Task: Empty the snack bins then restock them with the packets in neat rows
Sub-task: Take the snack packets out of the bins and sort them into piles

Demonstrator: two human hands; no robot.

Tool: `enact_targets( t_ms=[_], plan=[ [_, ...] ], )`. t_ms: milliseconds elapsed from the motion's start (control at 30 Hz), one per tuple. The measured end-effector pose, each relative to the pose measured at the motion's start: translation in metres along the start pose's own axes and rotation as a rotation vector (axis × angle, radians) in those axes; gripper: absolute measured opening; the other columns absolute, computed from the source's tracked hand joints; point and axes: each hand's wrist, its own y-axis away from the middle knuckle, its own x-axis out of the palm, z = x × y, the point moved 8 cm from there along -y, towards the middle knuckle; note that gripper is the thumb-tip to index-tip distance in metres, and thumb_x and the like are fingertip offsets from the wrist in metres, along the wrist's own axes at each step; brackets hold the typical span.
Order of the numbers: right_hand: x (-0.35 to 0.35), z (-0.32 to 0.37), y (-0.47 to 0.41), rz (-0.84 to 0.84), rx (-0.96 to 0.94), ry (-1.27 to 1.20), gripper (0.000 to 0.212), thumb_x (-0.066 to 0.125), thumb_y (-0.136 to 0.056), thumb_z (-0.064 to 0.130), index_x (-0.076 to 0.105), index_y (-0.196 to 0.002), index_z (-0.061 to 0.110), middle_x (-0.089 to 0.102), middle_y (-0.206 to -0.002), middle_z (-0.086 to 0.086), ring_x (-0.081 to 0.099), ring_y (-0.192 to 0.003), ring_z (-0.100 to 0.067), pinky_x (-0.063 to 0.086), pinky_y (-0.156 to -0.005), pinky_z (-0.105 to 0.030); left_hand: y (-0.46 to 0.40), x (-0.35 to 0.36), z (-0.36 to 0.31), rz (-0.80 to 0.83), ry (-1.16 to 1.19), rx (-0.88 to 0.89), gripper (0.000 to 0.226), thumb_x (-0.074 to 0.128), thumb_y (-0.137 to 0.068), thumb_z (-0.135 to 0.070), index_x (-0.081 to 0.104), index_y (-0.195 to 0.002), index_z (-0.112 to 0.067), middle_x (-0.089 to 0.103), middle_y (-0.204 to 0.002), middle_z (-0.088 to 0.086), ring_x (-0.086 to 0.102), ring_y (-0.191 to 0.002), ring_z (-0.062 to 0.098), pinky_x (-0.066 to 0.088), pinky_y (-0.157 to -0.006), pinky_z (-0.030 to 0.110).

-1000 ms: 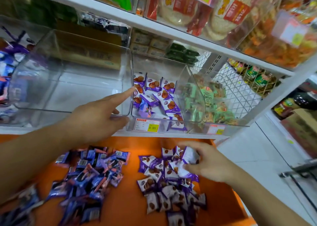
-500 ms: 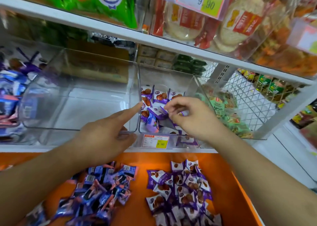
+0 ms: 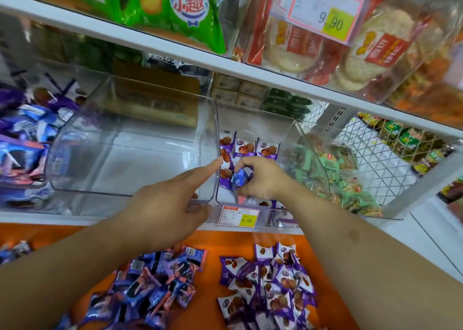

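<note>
My right hand point(image 3: 260, 176) was down inside the narrow clear bin point(image 3: 283, 129), its grip closed around one purple packet point(image 3: 240, 178) held just above the packets already laid there. Behind it, a row of purple packets point(image 3: 255, 148) stood along the back of that bin, faces toward me. My left hand point(image 3: 165, 204) rested on the front edge of the wide clear bin point(image 3: 130, 154) beside it, forefinger stretched out straight so its tip touched the wall between the two bins; its grip held nothing. I could see no packets in the wide bin. A price tag point(image 3: 238, 216) reading 9.90 sat on the shelf lip below the narrow bin. On the orange desk point(image 3: 210, 304) beneath the shelf lay two loose heaps: blue and pink packets point(image 3: 155, 287) under my left forearm, purple and white packets point(image 3: 270, 282) under my right. To the right of the narrow bin, another bin held green packets point(image 3: 333, 176).
</note>
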Motion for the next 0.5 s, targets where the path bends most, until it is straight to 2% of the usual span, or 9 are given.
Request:
enact_targets(
  t_ms=[67, 133, 200, 267, 333, 400, 433, 500],
  plan=[
    [-0.012, -0.007, 0.01, -0.053, 0.017, -0.092, 0.04, 0.095, -0.068, 0.023, 0.073, -0.101, 0.031, 0.074, -0.101, 0.01, 0.072, -0.093, -0.014, 0.06, -0.082, -0.03, 0.001, 0.0, 0.0, 0.02, 0.011, -0.018, 0.086, 0.055, -0.101, -0.054, -0.017, -0.14, -0.078, 0.037, -0.16, -0.025, 0.055, -0.127, 0.002, 0.049, -0.095, 0.025],
    [-0.034, -0.006, 0.029, -0.147, 0.045, -0.245, 0.042, 0.097, -0.068, 0.019, 0.073, -0.101, 0.031, 0.076, -0.095, 0.007, 0.075, -0.083, -0.015, 0.064, -0.08, -0.038, 0.001, 0.0, 0.0, 0.034, 0.028, -0.02, 0.088, 0.058, -0.1, -0.052, -0.016, -0.14, -0.079, 0.036, -0.161, -0.024, 0.055, -0.128, 0.003, 0.053, -0.096, 0.029],
    [-0.06, 0.004, 0.057, -0.271, 0.046, -0.373, 0.045, 0.098, -0.069, 0.016, 0.073, -0.103, 0.031, 0.076, -0.09, 0.008, 0.072, -0.075, -0.01, 0.062, -0.072, -0.028, 0.0, 0.001, 0.003, 0.068, 0.082, -0.035, 0.089, 0.06, -0.099, -0.049, -0.012, -0.142, -0.078, 0.034, -0.162, -0.023, 0.053, -0.13, 0.003, 0.053, -0.098, 0.031],
    [-0.078, 0.024, 0.094, -0.355, -0.002, -0.472, 0.047, 0.098, -0.071, 0.016, 0.073, -0.107, 0.029, 0.077, -0.092, 0.012, 0.071, -0.076, -0.004, 0.055, -0.068, -0.015, 0.004, -0.002, 0.005, 0.07, 0.173, -0.069, 0.085, 0.063, -0.1, -0.043, 0.0, -0.151, -0.071, 0.035, -0.162, -0.021, 0.05, -0.131, 0.002, 0.05, -0.104, 0.031],
    [-0.085, 0.053, 0.132, -0.367, -0.099, -0.517, 0.045, 0.096, -0.074, 0.015, 0.072, -0.111, 0.026, 0.077, -0.099, 0.01, 0.073, -0.087, -0.004, 0.055, -0.076, -0.014, 0.013, -0.017, -0.003, -0.031, 0.189, -0.053, 0.067, 0.063, -0.1, -0.039, 0.027, -0.155, -0.054, 0.045, -0.154, -0.016, 0.05, -0.123, -0.001, 0.048, -0.106, 0.03],
    [-0.077, 0.079, 0.16, -0.337, -0.17, -0.515, 0.046, 0.095, -0.076, 0.016, 0.071, -0.114, 0.027, 0.075, -0.108, 0.01, 0.074, -0.094, -0.007, 0.059, -0.082, -0.022, 0.026, -0.037, -0.015, -0.145, 0.175, -0.04, 0.031, 0.061, -0.101, -0.039, 0.06, -0.131, -0.041, 0.063, -0.128, -0.017, 0.057, -0.104, -0.005, 0.052, -0.099, 0.03],
    [-0.07, 0.09, 0.17, -0.318, -0.188, -0.516, 0.047, 0.095, -0.075, 0.017, 0.071, -0.114, 0.029, 0.074, -0.109, 0.011, 0.074, -0.095, -0.009, 0.061, -0.082, -0.027, 0.034, -0.043, -0.018, -0.161, 0.231, -0.066, 0.017, 0.061, -0.1, -0.042, 0.067, -0.115, -0.037, 0.068, -0.112, -0.018, 0.063, -0.095, -0.004, 0.056, -0.093, 0.033],
    [-0.052, 0.11, 0.181, -0.288, -0.217, -0.503, 0.05, 0.096, -0.074, 0.021, 0.069, -0.115, 0.033, 0.073, -0.109, 0.01, 0.074, -0.096, -0.011, 0.063, -0.083, -0.035, 0.05, -0.041, -0.017, -0.074, 0.505, -0.187, 0.024, 0.066, -0.094, -0.052, 0.071, -0.103, -0.03, 0.075, -0.097, -0.011, 0.073, -0.086, 0.005, 0.062, -0.082, 0.039]
  ],
)
